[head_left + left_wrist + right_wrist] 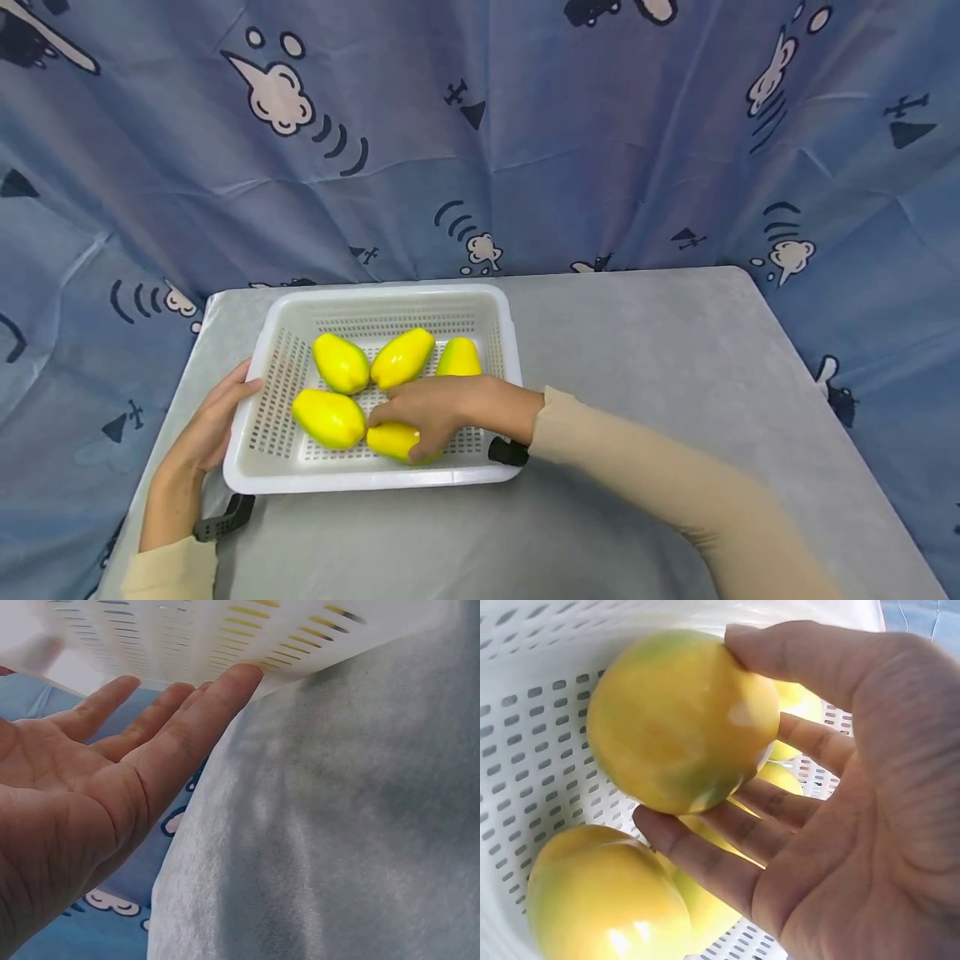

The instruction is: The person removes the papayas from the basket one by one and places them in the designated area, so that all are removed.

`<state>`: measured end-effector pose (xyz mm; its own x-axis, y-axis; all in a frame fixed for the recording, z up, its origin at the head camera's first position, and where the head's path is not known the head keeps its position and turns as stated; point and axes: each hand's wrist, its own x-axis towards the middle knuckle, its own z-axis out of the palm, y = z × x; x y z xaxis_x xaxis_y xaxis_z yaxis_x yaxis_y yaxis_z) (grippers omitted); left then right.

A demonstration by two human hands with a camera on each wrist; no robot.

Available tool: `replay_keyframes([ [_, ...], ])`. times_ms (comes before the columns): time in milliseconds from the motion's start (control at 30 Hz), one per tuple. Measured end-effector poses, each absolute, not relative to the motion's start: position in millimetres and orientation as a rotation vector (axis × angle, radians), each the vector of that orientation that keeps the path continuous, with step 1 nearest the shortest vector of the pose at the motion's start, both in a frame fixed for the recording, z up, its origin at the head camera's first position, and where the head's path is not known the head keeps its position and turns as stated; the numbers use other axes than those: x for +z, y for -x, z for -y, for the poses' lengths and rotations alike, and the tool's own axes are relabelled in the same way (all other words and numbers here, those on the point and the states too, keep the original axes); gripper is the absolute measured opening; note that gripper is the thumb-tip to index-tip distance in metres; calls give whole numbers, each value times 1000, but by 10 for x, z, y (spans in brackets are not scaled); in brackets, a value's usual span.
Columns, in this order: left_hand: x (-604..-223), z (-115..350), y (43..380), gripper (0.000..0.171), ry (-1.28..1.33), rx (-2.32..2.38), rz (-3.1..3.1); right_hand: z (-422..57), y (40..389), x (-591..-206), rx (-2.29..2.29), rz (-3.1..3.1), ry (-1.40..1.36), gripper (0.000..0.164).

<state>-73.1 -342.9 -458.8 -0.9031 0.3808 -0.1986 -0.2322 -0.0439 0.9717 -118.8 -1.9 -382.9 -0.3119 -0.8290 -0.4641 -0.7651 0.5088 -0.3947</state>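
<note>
A white plastic basket (pixel 375 482) with slotted walls stands on the table's left side. Several glossy yellow mangoes lie inside, among them an upper-left mango (pixel 341 364), an upper-middle mango (pixel 403 358), a lower-left mango (pixel 328 418) and one at the right (pixel 459 358) partly behind the wrist. My right hand (pixel 429 408) grips the lower-right mango (pixel 679 724), thumb on one side and fingers on the other. At the basket's left side, my left hand (pixel 217 421) holds the rim with the thumb over it; the fingers (pixel 202 712) touch the outside from below.
A grey cloth covers the table (pixel 637 358), which extends to the right of the basket. Behind it hangs a blue patterned curtain (pixel 570 167). Black bands sit at both wrists, the left band (pixel 225 518) beside the basket's lower-left corner.
</note>
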Motion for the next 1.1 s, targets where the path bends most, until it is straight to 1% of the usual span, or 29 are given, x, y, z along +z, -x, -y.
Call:
replay_keyframes([
  [367,-4594,3423,717,66,-107,2001,-1854,-65,1218,-3767,-203,-2160,1292,68],
  [800,-4578,3437,743,64,-156,2031,-1795,-281,1238,-3660,-392,-2245,1233,72],
  [1100,-4570,3427,748,64,-180,2033,-1796,-436,1263,-3547,-595,-2291,1207,70],
])
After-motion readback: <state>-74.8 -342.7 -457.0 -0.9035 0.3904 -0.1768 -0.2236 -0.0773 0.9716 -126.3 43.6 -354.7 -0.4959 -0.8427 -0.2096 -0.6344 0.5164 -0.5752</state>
